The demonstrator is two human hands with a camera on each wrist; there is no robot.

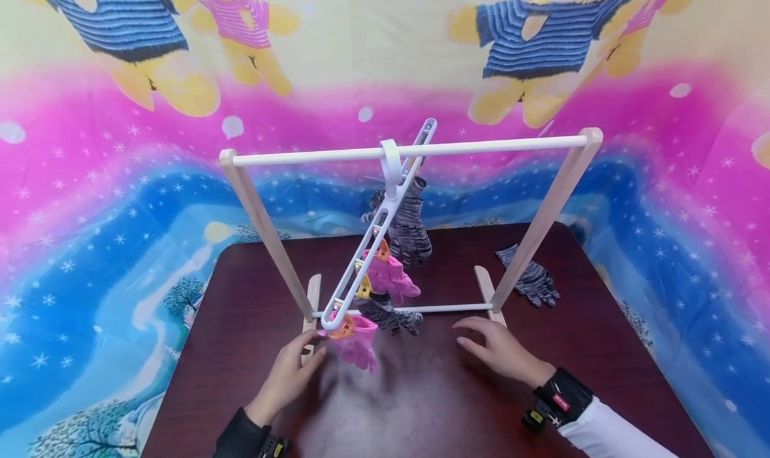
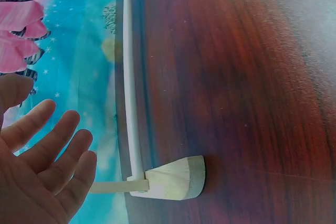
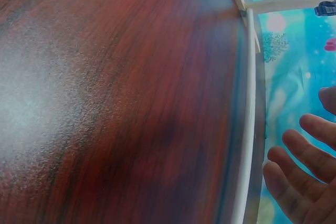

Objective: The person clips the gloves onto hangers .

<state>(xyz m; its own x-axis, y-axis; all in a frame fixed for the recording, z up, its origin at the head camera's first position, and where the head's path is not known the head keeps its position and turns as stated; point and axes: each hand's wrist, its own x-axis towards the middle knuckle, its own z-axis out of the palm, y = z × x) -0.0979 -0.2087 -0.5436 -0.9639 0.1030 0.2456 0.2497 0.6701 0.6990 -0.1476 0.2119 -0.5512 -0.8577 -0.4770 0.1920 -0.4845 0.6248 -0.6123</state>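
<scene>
A white clip hanger (image 1: 392, 177) hangs by its hook from the rack's top bar, slanting toward the person. Pink gloves, a near one (image 1: 359, 351) and one farther back (image 1: 391, 277), dangle from its orange clips. Between them a yellow clip (image 1: 363, 287) bears a grey-black striped glove (image 1: 391, 315); more striped knit (image 1: 410, 224) hangs toward the far end. My left hand (image 1: 291, 371) is beside the hanger's near end, fingertips right at the near pink glove's edge, fingers relaxed and spread. To the right, my right hand (image 1: 502, 351) hovers with loosely bent fingers and holds nothing.
The rack has wooden side posts (image 1: 544, 220), a white top bar (image 1: 499, 148) and a low crossbar (image 1: 448, 308). Another striped glove (image 1: 535, 284) lies on the dark table (image 1: 421, 404) behind the right post. A printed cloth (image 1: 337, 77) surrounds the table.
</scene>
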